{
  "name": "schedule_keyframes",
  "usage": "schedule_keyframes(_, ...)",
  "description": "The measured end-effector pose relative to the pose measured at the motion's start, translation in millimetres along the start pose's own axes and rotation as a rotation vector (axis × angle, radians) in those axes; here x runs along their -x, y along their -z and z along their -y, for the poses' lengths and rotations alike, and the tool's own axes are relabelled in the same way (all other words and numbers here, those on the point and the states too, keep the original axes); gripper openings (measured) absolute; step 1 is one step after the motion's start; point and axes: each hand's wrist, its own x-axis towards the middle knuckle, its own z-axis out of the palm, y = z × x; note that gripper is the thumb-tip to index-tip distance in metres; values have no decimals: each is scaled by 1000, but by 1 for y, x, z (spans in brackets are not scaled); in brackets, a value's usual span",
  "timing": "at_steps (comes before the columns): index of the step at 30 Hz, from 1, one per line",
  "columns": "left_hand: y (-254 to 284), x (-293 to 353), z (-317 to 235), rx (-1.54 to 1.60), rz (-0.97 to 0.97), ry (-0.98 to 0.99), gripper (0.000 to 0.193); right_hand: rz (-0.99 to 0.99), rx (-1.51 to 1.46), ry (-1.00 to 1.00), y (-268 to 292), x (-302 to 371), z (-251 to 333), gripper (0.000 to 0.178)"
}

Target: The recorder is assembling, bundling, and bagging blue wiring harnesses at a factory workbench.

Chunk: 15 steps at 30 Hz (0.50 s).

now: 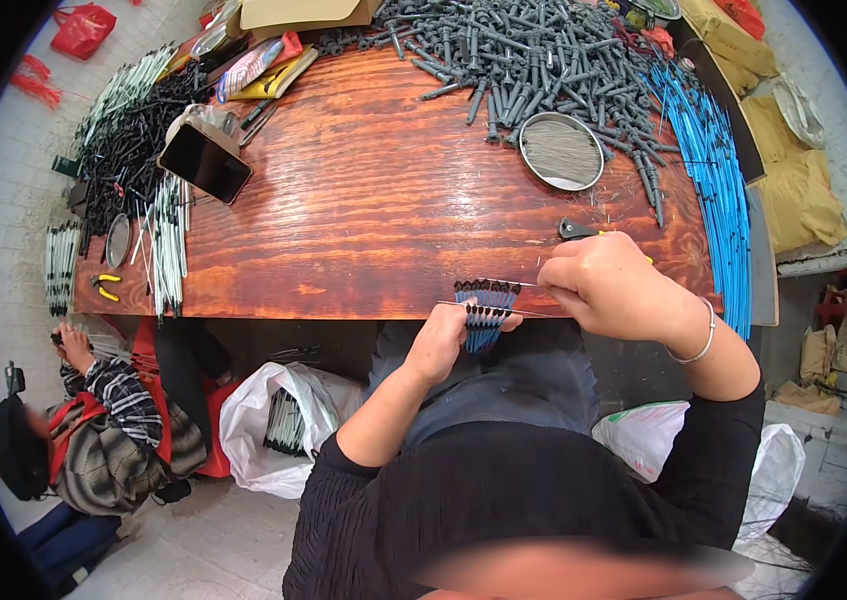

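Close to the table's front edge, my left hand (435, 345) is closed around a fan-like bundle of blue rods with black ends (486, 318). Thin wires cross the bundle; one wire (531, 284) runs from its upper row of black ends toward my right hand (608, 280). The fingers of that hand are pinched together at the wire's end. Just beyond my right hand lie pliers with a dark head (577, 229), their handles partly hidden by it. Further off stands a round metal dish (563, 152) heaped with thin wire pieces.
Grey plastic parts (533, 60) are piled at the back. Long blue rods (713, 190) line the right side. On the left are a phone (205, 160), white rods (170, 245), black parts (133, 140) and yellow-handled pliers (105, 288). Another person (113, 430) works at the lower left.
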Motion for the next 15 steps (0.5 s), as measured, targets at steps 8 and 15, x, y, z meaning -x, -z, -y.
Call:
schedule_keyframes(8,2,-1,9,72,-4,-44,50,-124,81,73,1,-4,-2,5)
schedule_keyframes(15,2,-2,8,131,35,-69,51,-168,77,83,-3,-4,-6,5)
